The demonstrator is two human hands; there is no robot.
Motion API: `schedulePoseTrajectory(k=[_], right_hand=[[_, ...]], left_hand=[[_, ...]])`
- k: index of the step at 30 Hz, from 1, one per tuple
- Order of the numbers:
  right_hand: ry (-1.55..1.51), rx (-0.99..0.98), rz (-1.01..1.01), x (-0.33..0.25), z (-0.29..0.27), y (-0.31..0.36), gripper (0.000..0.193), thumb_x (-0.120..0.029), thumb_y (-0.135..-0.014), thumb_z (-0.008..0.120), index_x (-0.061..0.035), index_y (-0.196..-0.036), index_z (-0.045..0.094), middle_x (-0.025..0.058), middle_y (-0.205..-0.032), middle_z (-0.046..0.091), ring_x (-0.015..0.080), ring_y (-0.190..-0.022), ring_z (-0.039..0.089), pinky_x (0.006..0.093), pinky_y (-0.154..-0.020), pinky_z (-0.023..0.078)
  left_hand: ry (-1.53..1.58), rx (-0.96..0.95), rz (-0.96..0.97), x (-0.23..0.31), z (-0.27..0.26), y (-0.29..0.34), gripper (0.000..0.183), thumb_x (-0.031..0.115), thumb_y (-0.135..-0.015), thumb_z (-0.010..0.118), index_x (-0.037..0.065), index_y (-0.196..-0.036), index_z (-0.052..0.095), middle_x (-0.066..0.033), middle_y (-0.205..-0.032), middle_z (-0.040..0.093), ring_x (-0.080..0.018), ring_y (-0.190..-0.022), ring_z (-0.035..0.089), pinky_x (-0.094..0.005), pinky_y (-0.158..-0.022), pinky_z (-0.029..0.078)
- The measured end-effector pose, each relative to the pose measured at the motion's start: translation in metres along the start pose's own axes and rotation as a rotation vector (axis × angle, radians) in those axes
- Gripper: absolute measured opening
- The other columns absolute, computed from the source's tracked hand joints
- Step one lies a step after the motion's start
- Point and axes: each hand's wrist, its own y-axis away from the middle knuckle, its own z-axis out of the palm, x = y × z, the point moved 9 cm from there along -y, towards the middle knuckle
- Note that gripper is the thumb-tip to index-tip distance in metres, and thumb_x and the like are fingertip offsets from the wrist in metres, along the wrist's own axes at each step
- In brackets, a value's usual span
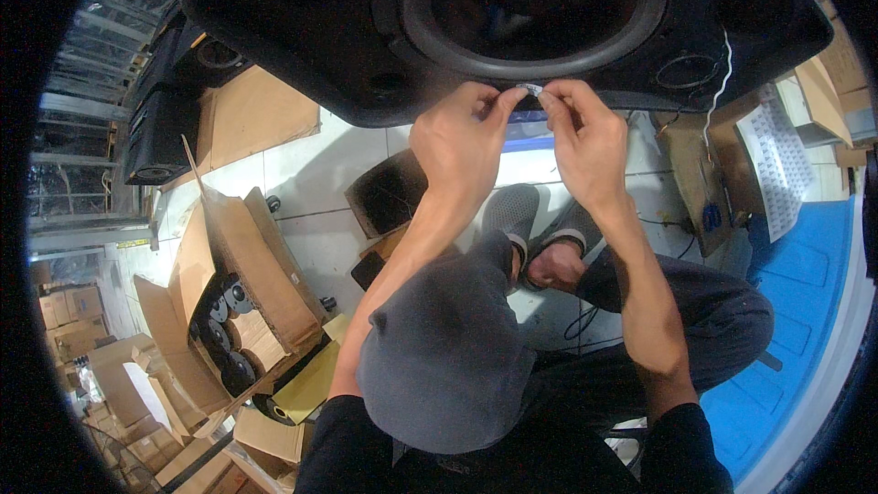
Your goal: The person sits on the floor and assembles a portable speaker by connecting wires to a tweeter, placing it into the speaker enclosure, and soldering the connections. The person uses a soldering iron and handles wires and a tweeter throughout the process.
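"What's in the fingers there?"

"A small pale piece (530,89), at upper centre of the frame. The left hand (457,139) pinches one end between thumb and forefinger, the right hand (590,142) the other, so their tips nearly meet. It's too small to say what it is."

"How far along does the work look?"

"I'd judge it mid-step: the piece is in the grip, not yet put down or fixed anywhere that I can see. The black speaker cabinet (302,32) spans the top of the frame just beyond the fingers, its big round driver (540,67) facing us. A thin white wire (728,73) hangs loose at upper right, so some wiring may be left, though I can't be sure."

"And what's underneath?"

"No desk; a pale tiled floor (297,178). The person's feet are on it, below the hands."

"The rest of the room?"

"At lower left, an open cardboard box (274,265) holds black round parts (240,297). More black speakers (165,123) stand at upper left, beside a flat cardboard sheet (251,119). On the right there's a patterned white sheet (773,169), and below it a blue plastic panel (800,279)."
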Motion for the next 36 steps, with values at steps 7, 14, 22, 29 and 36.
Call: schedulePoseTrajectory(k=[7, 14, 22, 29, 36], right_hand=[[0.004, 0.128, 0.010, 0.001, -0.001, 0.004, 0.011, -0.009, -0.091, 0.069, 0.0015, -0.095, 0.069, 0.0180, -0.078, 0.072, 0.0275, -0.065, 0.071, 0.0365, -0.060, 0.053], [0.007, 0.144, 0.004, 0.001, -0.002, 0.005, 0.012, -0.010, -0.091, 0.071, 0.0013, -0.093, 0.069, 0.0173, -0.075, 0.071, 0.0247, -0.061, 0.071, 0.0365, -0.056, 0.053], [0.329, 0.253, -0.141, -0.008, -0.004, 0.005, 0.021, -0.020, -0.089, 0.076, -0.0014, -0.088, 0.067, 0.0163, -0.069, 0.070, 0.0325, -0.057, 0.069, 0.0401, -0.050, 0.052], [0.339, 0.238, -0.241, -0.011, -0.010, 0.005, 0.018, -0.017, -0.089, 0.076, -0.0036, -0.085, 0.065, 0.0155, -0.068, 0.070, 0.0314, -0.056, 0.069, 0.0401, -0.048, 0.052], [0.359, 0.221, -0.234, -0.011, -0.007, 0.004, 0.018, -0.018, -0.090, 0.076, -0.0027, -0.088, 0.065, 0.0151, -0.070, 0.071, 0.0318, -0.059, 0.070, 0.0404, -0.050, 0.053]], left_hand=[[0.007, 0.009, -0.037, -0.001, 0.000, -0.001, 0.035, 0.034, -0.079, 0.085, 0.000, -0.083, 0.077, -0.0129, -0.069, 0.072, -0.0186, -0.056, 0.068, -0.0303, -0.055, 0.051], [0.046, -0.013, -0.047, -0.003, 0.000, -0.001, 0.035, 0.034, -0.080, 0.084, 0.000, -0.083, 0.077, -0.0133, -0.070, 0.073, -0.0194, -0.057, 0.068, -0.0305, -0.056, 0.051], [-0.006, -0.009, -0.017, -0.002, 0.000, -0.001, 0.033, 0.033, -0.082, 0.083, 0.001, -0.084, 0.077, -0.0141, -0.072, 0.073, -0.0215, -0.058, 0.069, -0.0314, -0.057, 0.051], [-0.026, 0.027, 0.026, -0.001, -0.003, 0.004, 0.030, 0.031, -0.081, 0.085, 0.002, -0.081, 0.076, -0.0137, -0.069, 0.071, -0.0239, -0.057, 0.068, -0.0331, -0.055, 0.050], [-0.079, 0.059, 0.123, 0.005, -0.002, 0.003, 0.031, 0.029, -0.079, 0.085, 0.001, -0.078, 0.071, -0.0131, -0.069, 0.069, -0.0255, -0.058, 0.067, -0.0345, -0.054, 0.050]])
